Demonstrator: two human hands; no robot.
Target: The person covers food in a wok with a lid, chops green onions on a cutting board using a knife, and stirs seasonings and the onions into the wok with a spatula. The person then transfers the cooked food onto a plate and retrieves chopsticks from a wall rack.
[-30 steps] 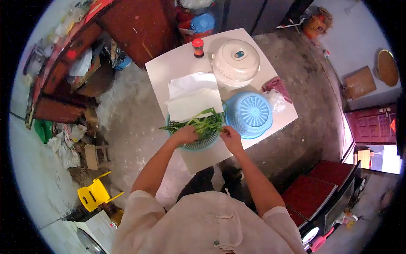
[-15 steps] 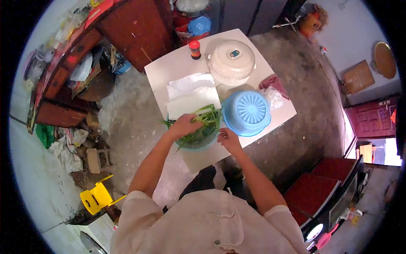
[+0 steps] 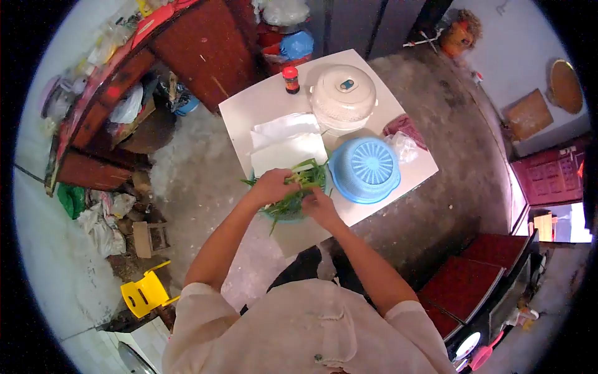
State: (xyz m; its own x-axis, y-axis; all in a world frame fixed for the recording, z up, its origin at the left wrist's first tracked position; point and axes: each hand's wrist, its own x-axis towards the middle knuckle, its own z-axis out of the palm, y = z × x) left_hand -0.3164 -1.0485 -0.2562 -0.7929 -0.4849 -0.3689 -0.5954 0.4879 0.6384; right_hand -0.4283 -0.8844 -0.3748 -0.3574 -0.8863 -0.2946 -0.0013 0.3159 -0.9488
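Long green vegetables (image 3: pixel 303 178) lie in a round basket (image 3: pixel 289 215) at the near left part of the white table (image 3: pixel 302 239). My left hand (image 3: pixel 274 186) is closed around some of the green stalks over the basket's left side. At the right side of the basket my right hand (image 3: pixel 318 206) touches the greens, its fingers pressed together. What exactly its fingertips hold is too small to make out. A blue upturned basket (image 3: pixel 367 168) stands just right of my right hand. White paper (image 3: pixel 286 138) lies behind the greens.
Farther back on the table are a cream rice cooker (image 3: pixel 343 96), a red-lidded jar (image 3: pixel 290 80), a plastic bag (image 3: pixel 405 148) and a dark red cloth (image 3: pixel 406 129). A yellow chair (image 3: pixel 145 295) stands at the lower left. Red cabinets (image 3: pixel 462 284) are at the lower right.
My right hand has moved left from beside the basket to the greens. My left hand stays on the stalks, which have shifted slightly. The whole view has shifted a little.
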